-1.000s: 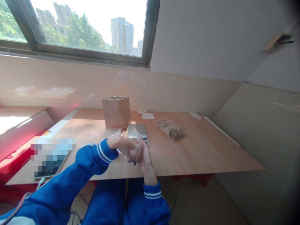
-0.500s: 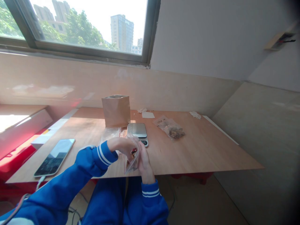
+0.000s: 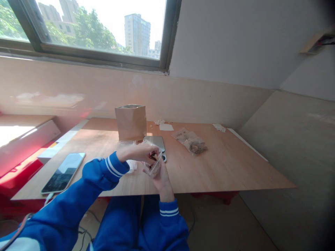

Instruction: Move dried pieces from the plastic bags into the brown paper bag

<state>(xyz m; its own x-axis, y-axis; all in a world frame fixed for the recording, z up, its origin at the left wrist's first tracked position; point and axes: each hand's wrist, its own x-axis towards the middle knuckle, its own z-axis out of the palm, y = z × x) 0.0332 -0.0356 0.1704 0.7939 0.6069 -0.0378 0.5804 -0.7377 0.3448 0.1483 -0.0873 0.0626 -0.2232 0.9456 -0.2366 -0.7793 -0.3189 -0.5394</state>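
Note:
Both hands meet over the near edge of a wooden table point(image 3: 214, 167). My left hand point(image 3: 136, 152) pinches the top of a small clear plastic bag point(image 3: 155, 165) with dark bits inside. My right hand point(image 3: 161, 177) cups the same bag from below. Just behind the hands lies a small digital scale point(image 3: 157, 142). A brown paper pouch point(image 3: 131, 122), open at the top, stands upright behind the scale. More crumpled clear bags point(image 3: 128, 144) lie left of the scale.
A phone point(image 3: 63, 172) lies screen-up at the table's left. Filled clear bags point(image 3: 192, 142) rest to the right of the scale. White paper scraps point(image 3: 165, 127) lie at the back edge. A window spans the wall above.
The small bag has risen from hanging below the table edge to table height. My left hand moved up and right to pinch its top. The view shifted slightly.

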